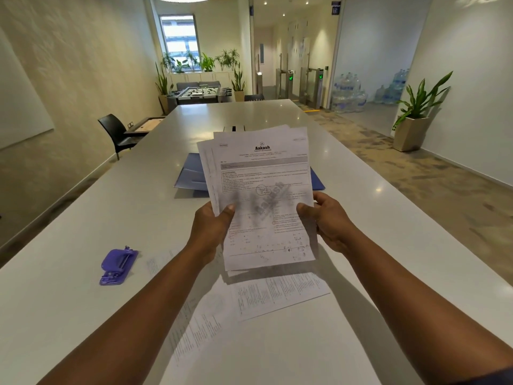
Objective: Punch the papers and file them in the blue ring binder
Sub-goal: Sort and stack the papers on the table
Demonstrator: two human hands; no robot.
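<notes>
I hold a fanned stack of printed papers upright above the white table. My left hand grips the stack's lower left edge, thumb on the front sheet. My right hand grips the lower right edge the same way. Behind the stack lies the blue ring binder, open flat and mostly hidden by the papers. A purple hole punch sits on the table to the left of my left forearm. More printed sheets lie flat on the table below my hands.
A black chair stands at the table's left side. A potted plant stands on the floor to the right. A dark object lies on the table beyond the binder. A foosball table stands at the far end.
</notes>
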